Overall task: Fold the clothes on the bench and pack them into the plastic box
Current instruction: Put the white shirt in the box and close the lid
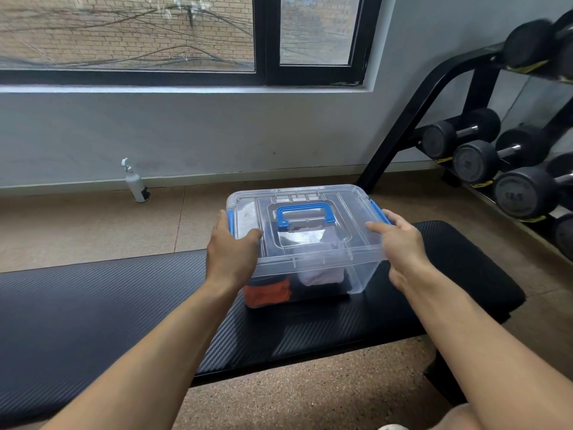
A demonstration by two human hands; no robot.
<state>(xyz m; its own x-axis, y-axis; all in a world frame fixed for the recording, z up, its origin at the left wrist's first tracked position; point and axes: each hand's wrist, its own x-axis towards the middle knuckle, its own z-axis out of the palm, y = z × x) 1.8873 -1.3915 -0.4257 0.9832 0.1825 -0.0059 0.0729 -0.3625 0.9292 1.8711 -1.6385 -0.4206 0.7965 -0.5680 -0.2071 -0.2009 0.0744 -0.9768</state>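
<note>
The only writing is a blurred number on a dumbbell [524, 192] end, not clearly readable. The plastic box [305, 243] sits lidded on the black bench [93, 305], orange, white and dark clothes [268, 293] inside. The left hand [231, 252] clasps its left edge by the blue latch [230, 221]; the right hand [403, 243] rests on the right edge, fingers extended.

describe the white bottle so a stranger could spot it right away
Start at the big black-framed window and drop to the floor along the grey wall beneath it. The bottle stands there alone, left of the bench, white with its cap flipped open, the only thing against that wall.
</note>
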